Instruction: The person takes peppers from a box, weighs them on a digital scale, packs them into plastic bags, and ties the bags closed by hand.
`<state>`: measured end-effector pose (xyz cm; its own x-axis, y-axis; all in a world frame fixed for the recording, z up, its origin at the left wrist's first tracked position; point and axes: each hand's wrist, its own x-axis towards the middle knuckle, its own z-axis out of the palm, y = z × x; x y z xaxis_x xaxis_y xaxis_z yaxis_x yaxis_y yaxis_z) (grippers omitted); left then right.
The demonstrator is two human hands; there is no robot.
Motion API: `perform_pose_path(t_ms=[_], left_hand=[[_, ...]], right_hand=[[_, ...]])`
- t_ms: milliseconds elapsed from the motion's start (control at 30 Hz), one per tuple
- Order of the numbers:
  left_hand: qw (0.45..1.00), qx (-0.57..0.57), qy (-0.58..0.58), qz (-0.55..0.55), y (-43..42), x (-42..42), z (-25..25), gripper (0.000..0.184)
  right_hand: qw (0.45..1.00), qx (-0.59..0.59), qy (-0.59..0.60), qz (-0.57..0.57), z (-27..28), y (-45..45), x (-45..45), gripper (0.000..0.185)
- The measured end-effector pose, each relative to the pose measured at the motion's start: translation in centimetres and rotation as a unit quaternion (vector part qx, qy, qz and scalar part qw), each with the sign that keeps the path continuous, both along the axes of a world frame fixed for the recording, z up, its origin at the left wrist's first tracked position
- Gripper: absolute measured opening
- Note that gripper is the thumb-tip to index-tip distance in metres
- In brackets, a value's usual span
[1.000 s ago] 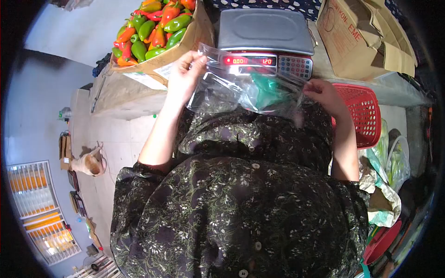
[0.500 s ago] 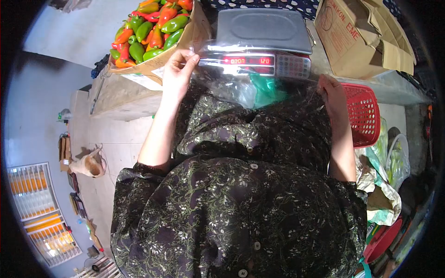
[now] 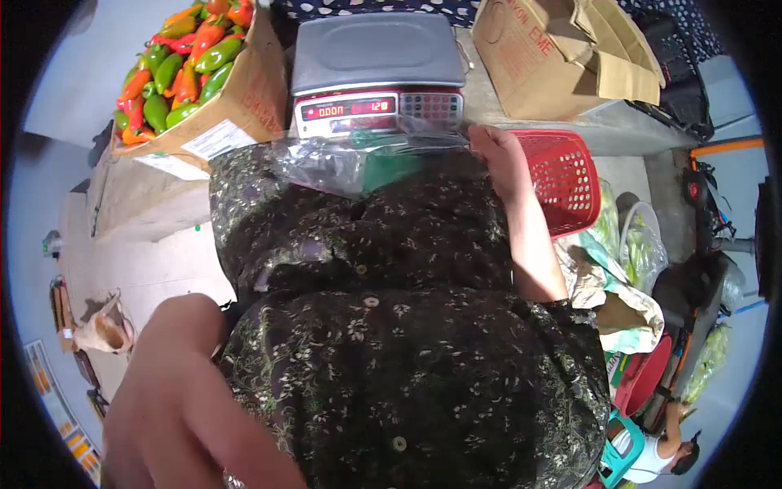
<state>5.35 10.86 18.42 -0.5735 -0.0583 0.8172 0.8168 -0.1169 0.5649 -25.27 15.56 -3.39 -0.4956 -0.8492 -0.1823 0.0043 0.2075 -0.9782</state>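
A clear plastic bag (image 3: 326,163) with green plastic showing at its middle lies across the lap, in front of the digital scale (image 3: 379,49). My right hand (image 3: 498,155) pinches the bag's right end, just left of the red basket (image 3: 562,183). Large and close to the camera, my left hand (image 3: 175,416) is at the lower left, away from the bag. Its fingers run toward the bottom edge, and whether they hold anything is hidden. Red and green peppers (image 3: 179,69) fill a cardboard box (image 3: 252,90) left of the scale.
An open carton (image 3: 529,61) stands right of the scale. Bags of greens (image 3: 643,244), a cloth sack (image 3: 627,314) and a red tub (image 3: 645,379) are at the right. Another person (image 3: 652,456) is at the lower right. An animal (image 3: 104,330) lies on the floor at left.
My left hand has let go of the bag's left end and moved down close to the camera. The view has shifted right, bringing another person into sight.
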Motion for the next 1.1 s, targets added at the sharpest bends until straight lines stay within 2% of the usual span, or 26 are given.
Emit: perform_pose_path(t_ms=[67, 100, 133, 233, 267, 300, 333, 367, 400, 433, 467, 500, 533, 567, 633, 700, 800, 833, 867, 900, 967, 1033, 1067, 1100], left_hand=[[0.998, -0.02, 0.007, -0.062, -0.8, 0.0, 0.4, 0.03], [0.984, -0.068, 0.011, -0.162, -1.8, -0.3, 0.6, 0.03], [0.969, -0.135, -0.031, -0.203, -2.3, 0.1, 0.9, 0.031], [0.939, -0.219, -0.08, -0.253, -2.7, 0.0, 0.0, 0.038], [0.926, -0.245, -0.099, -0.268, -2.7, -0.1, -0.7, 0.041], [0.913, -0.271, -0.117, -0.282, -2.8, -0.2, -1.4, 0.044], [0.904, -0.303, -0.126, -0.274, -3.7, -0.9, -2.1, 0.024], [0.913, -0.284, -0.153, -0.249, -4.4, -1.5, -3.0, 0.032], [0.91, -0.246, -0.22, -0.252, -5.6, -2.6, -3.8, 0.026], [0.926, -0.207, -0.274, -0.157, -6.4, -3.7, -4.3, 0.024], [0.887, -0.266, -0.365, 0.098, -6.5, -3.4, -4.8, 0.026], [0.84, -0.22, -0.419, 0.266, -6.1, -4.3, -6.3, 0.038], [0.827, -0.257, -0.347, 0.36, -7.0, -5.5, -9.5, 0.051], [0.821, -0.236, -0.337, 0.396, -7.3, -6.3, -11.1, 0.058], [0.822, -0.223, -0.361, 0.38, -7.8, -7.3, -13.9, 0.063], [0.804, -0.237, -0.428, 0.339, -7.4, -7.2, -14.3, 0.047], [0.744, -0.236, -0.579, 0.235, -9.0, -6.9, -15.0, 0.033], [0.764, -0.205, -0.558, 0.251, -9.3, -6.7, -15.5, 0.017], [0.772, -0.165, -0.569, 0.23, -10.0, -6.2, -15.7, 0.012], [0.78, -0.124, -0.577, 0.21, -10.8, -5.7, -16.0, 0.009], [0.814, -0.071, -0.542, 0.195, -12.3, -4.5, -17.0, 0.018], [0.797, -0.065, -0.569, 0.192, -14.4, -2.8, -17.6, 0.016], [0.8, -0.035, -0.555, 0.226, -14.6, -2.2, -17.6, 0.016], [0.785, -0.078, -0.557, 0.258, -15.3, -1.3, -17.0, 0.015]], right_hand=[[0.999, -0.022, -0.028, 0.011, -0.7, 0.3, -0.8, 0.022], [0.998, -0.035, -0.044, 0.02, -0.8, 0.2, -0.9, 0.022], [0.999, -0.026, 0.011, 0.034, -0.7, 0.1, -0.9, 0.021], [0.997, -0.046, -0.013, 0.062, -0.1, -0.5, 0.4, 0.018], [0.992, -0.062, -0.028, 0.103, -0.3, -0.7, 0.4, 0.012], [0.991, -0.056, -0.006, 0.117, 0.1, -0.9, 0.7, 0.011], [0.99, -0.05, 0.015, 0.13, 1.0, -0.9, 1.2, 0.01], [0.988, -0.042, 0.037, 0.143, 1.8, -0.8, 1.7, 0.01], [0.987, -0.044, 0.049, 0.145, 2.4, -0.9, 2.3, 0.017], [0.982, -0.044, 0.06, 0.172, 2.9, -1.0, 2.7, 0.018], [0.976, -0.043, 0.072, 0.199, 3.2, -1.2, 3.0, 0.018], [0.97, -0.041, 0.084, 0.226, 3.8, -1.3, 3.4, 0.018], [0.962, -0.053, 0.126, 0.238, 4.8, -1.3, 4.1, 0.019], [0.951, -0.067, 0.168, 0.25, 6.1, -1.3, 5.1, 0.02], [0.935, -0.094, 0.22, 0.262, 7.0, -1.2, 5.9, 0.022], [0.927, -0.118, 0.238, 0.263, 7.0, -1.3, 6.2, 0.023], [0.955, -0.085, 0.217, 0.18, 5.9, -1.0, 4.3, 0.022], [0.968, -0.103, 0.199, 0.112, 5.8, -0.6, 4.0, 0.02], [0.975, -0.121, 0.18, 0.044, 6.1, -0.3, 3.6, 0.019], [0.98, -0.111, 0.161, 0.034, 6.3, 0.1, 2.8, 0.017], [0.988, -0.092, 0.123, 0.012, 6.6, 0.9, 0.8, 0.014], [0.99, -0.112, 0.086, 0.012, 6.1, 1.6, -0.4, 0.013], [0.99, -0.122, 0.068, 0.01, 5.8, 2.0, -0.9, 0.013], [0.989, -0.127, 0.078, 0.009, 5.3, 2.3, -1.5, 0.013]])
